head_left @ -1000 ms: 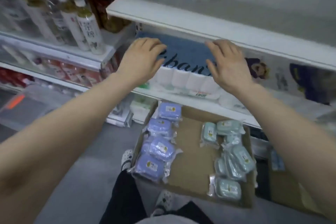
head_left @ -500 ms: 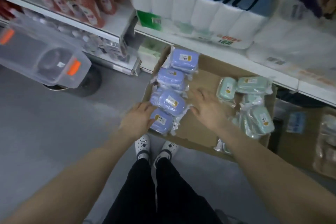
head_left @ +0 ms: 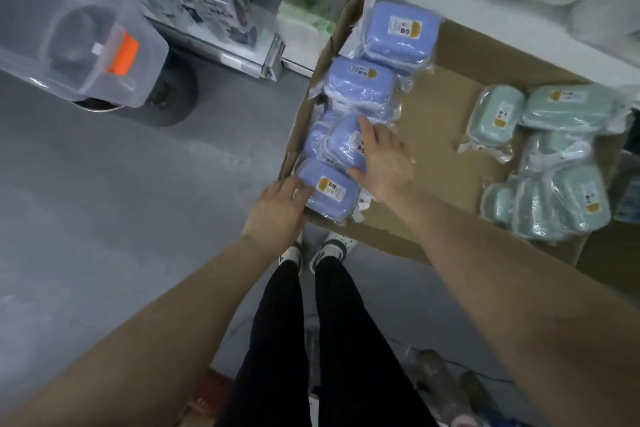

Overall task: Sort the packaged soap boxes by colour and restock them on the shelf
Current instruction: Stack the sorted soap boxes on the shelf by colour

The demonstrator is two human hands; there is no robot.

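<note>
Hands at 12 o'clock in brown cardboard tray [head_left: 433,121]: my left hand [head_left: 277,208] lays straight fingers against the nearest wrapped lilac-blue soap box [head_left: 329,191], and my right hand [head_left: 384,163] lies spread flat on the next lilac-blue box [head_left: 341,146]. Mint-green wrapped soap boxes [head_left: 561,204] at 2. Clear plastic bin with orange latch [head_left: 79,42] at 10. White shelf edge [head_left: 519,35] overhangs the tray.

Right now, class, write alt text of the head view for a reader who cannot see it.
A person's left hand touches the nearest purple soap pack while the right hand lies on the next purple pack, in a row down the left side of a cardboard box. Green soap packs are piled on its right side.
</note>
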